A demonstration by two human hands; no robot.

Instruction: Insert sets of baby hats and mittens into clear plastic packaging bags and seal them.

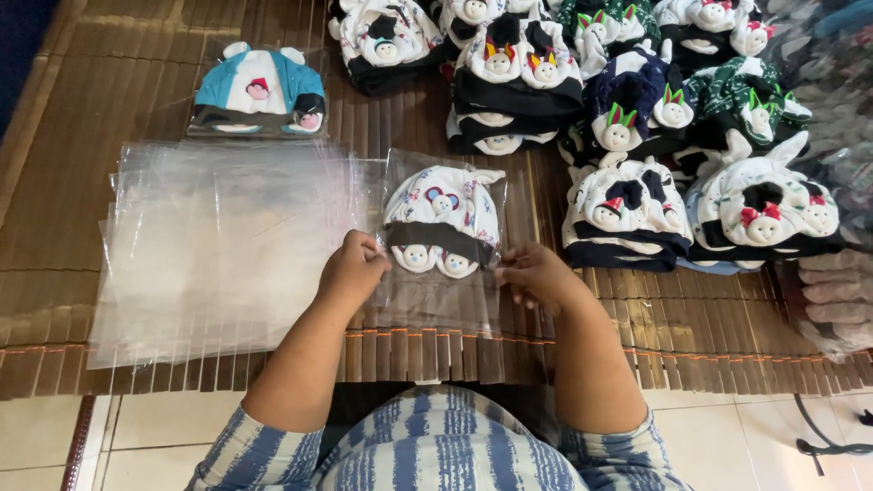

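Brown slatted bamboo mat (109, 182) covers the floor, with pale tile (164, 427) showing along its near edge. Farthest left of the bagged hat lies a stack of empty clear bags (209, 245), spread flat on the mat and reaching right up to the hat's bag. Beyond that stack, up and left of the bagged hat, sits a blue and white hat (259, 91) already sealed in its own clear wrap. The left hand (353, 271) has its grip pinched on the left edge of the bag (436, 309), thumb and fingers pressed together on the plastic just beside the hat. At the centre is the bagged hat (443, 223) itself, white with small prints, a dark band and two little bear faces along its lower edge, lying flat on the mat inside the bag, whose open end points toward the person. The right hand (536, 273) has its grip curled on the bag's right edge, fingers closed on the plastic. Right of the bagged hat and beyond it, a pile of unbagged hats (637, 118) in white, black, navy and green fills the mat. Nearest the camera, striped blue and white sleeves (436, 455) show below both forearms.
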